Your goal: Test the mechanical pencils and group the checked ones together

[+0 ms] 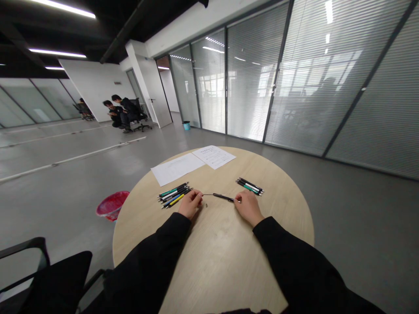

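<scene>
Fingers of the left hand point(190, 204), at the centre of the frame, are pinched together on the left end of a thin dark rod point(207, 194), while those of the right hand point(248, 206), a little right of centre, are closed on the right end of a black pen point(223, 197). Rod and pen lie between the two hands, almost in one line: the rod runs nearly level, and the pen's long axis slopes gently down toward the right. The relation that matters is at the pen's left end, where the rod's right end meets it; whether the rod sits inside the pen or only touches it, I cannot tell. That junction lies rightward of the left fingers and leftward of the right ones, with the left hand the nearer. Just below the left fingertips, a small dark piece point(206, 205) rests on the counter point(222, 257). Beside the left hand, toward the left, lies a group of pens point(173, 195) with a yellow one at its lower edge; just above the right hand is a smaller group point(249, 186) in black, white and green. Two paper sheets point(177, 169) lie toward the counter's far edge, upper centre. Beyond the counter, a red basin point(113, 205) is on the floor at left, a black chair point(62, 279) fills the lower left corner, and two seated people point(126, 112) appear at upper left.
</scene>
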The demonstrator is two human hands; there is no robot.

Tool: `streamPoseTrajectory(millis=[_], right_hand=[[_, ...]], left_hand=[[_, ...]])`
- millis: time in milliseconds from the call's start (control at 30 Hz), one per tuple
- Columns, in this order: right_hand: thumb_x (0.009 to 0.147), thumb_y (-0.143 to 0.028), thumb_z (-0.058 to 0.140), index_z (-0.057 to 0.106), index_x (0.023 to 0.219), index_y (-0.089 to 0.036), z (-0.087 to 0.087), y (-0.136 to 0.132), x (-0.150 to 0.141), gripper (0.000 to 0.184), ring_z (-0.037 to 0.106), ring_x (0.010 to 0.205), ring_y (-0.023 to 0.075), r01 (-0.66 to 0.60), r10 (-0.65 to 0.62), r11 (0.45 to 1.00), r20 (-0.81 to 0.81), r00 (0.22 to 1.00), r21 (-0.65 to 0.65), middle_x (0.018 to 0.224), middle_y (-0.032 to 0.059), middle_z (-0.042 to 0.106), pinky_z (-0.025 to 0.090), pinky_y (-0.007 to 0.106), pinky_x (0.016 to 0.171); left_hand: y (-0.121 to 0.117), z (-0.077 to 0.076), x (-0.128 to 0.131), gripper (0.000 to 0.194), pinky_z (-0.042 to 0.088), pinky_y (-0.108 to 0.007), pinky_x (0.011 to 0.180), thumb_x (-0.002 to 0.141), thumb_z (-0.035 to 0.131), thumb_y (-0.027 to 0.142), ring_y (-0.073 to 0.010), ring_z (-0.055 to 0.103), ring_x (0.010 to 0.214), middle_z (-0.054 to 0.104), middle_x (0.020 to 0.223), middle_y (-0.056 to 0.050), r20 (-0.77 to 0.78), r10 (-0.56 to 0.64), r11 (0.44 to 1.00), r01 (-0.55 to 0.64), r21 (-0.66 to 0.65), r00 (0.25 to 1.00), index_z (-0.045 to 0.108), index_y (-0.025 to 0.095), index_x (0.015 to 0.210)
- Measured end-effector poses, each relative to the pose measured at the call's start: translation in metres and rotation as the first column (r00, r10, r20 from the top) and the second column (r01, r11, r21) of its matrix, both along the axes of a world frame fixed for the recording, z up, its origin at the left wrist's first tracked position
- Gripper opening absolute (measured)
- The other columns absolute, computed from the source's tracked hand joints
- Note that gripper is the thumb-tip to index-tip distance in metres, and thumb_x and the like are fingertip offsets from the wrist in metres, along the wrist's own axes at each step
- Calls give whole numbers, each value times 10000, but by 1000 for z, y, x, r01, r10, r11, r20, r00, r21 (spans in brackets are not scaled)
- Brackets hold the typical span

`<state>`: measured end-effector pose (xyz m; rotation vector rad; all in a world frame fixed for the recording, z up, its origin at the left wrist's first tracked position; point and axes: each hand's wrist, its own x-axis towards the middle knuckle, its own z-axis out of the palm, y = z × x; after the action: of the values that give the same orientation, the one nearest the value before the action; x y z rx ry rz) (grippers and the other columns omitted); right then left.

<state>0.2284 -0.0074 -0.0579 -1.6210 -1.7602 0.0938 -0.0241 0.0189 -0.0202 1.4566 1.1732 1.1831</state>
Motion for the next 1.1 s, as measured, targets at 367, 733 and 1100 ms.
streamPoseTrajectory(millis=[367,733,1100], right_hand=[[785,-180,619,665,855,-176,7,-5,0,84,524,846,231,-8,8,1000,5,1000,14,858,87,624,386,335,792],[834,-181,618,655,888,-189,29,-16,-10,66,545,871,227,-247,261,961,-109,959,128,842,56,654,395,353,846],[859,-181,601,653,768,-202,31,-17,-11,106,551,843,219,-275,282,957,-76,956,97,805,47,673,380,339,823]], left_hand=[[-1,0,-1,352,409,-219,511,721,690,494,-96,507,492,541,577,29,-37,-19,1000,20,19,999,579,160,732],[-2,1,-1,354,414,-224,528,737,687,501,-97,507,507,547,596,21,-78,-54,998,56,28,995,586,161,743],[-2,-2,-1,362,423,-230,529,735,695,508,-99,511,503,555,599,20,-56,-79,997,80,12,995,584,164,744]])
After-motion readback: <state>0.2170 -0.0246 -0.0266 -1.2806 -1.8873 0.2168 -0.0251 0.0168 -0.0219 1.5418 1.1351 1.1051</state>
